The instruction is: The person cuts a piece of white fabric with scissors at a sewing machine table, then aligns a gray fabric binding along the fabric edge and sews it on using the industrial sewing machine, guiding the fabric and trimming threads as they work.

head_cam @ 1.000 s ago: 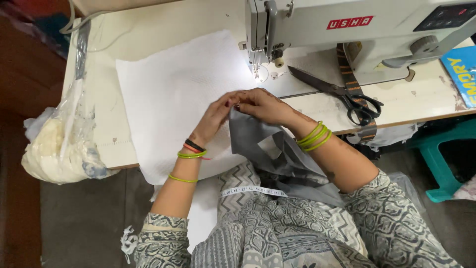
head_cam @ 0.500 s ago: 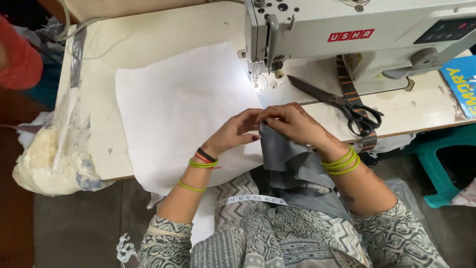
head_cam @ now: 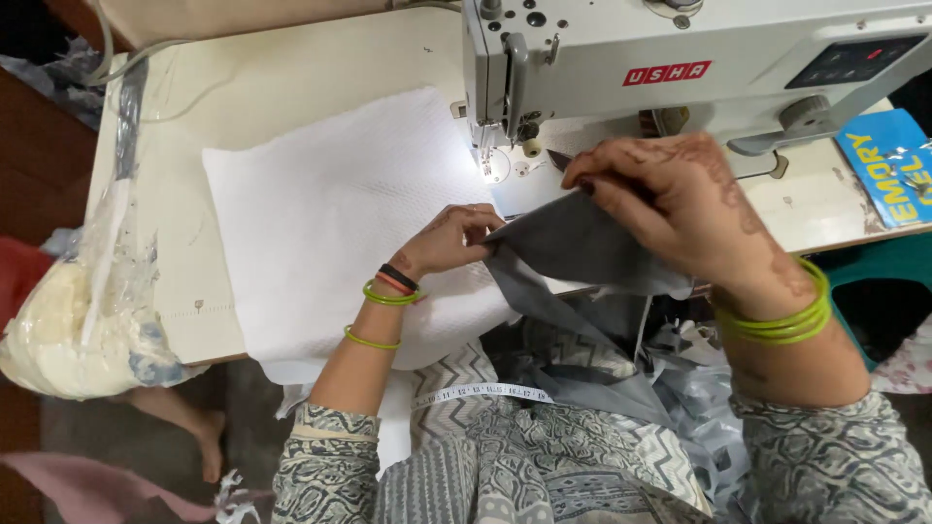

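A grey fabric piece (head_cam: 573, 254) is stretched between both hands just in front of the sewing machine (head_cam: 680, 68). My left hand (head_cam: 449, 239) pinches its left edge over the white textured cloth (head_cam: 330, 213). My right hand (head_cam: 670, 209), raised close to the camera, grips the upper edge of the grey piece near the needle area (head_cam: 500, 155). The rest of the grey fabric hangs down off the table edge into my lap. Green bangles sit on both wrists.
A clear plastic bag of pale material (head_cam: 68, 330) hangs at the table's left edge. A blue booklet (head_cam: 888, 175) lies at the right. A white measuring tape (head_cam: 485, 393) crosses my lap. Someone's bare foot (head_cam: 194, 427) stands on the floor at lower left.
Both hands lifted the grey fabric up and toward the needle; my right hand rose close to the camera and now hides the scissors. The view has moved in nearer to the table.
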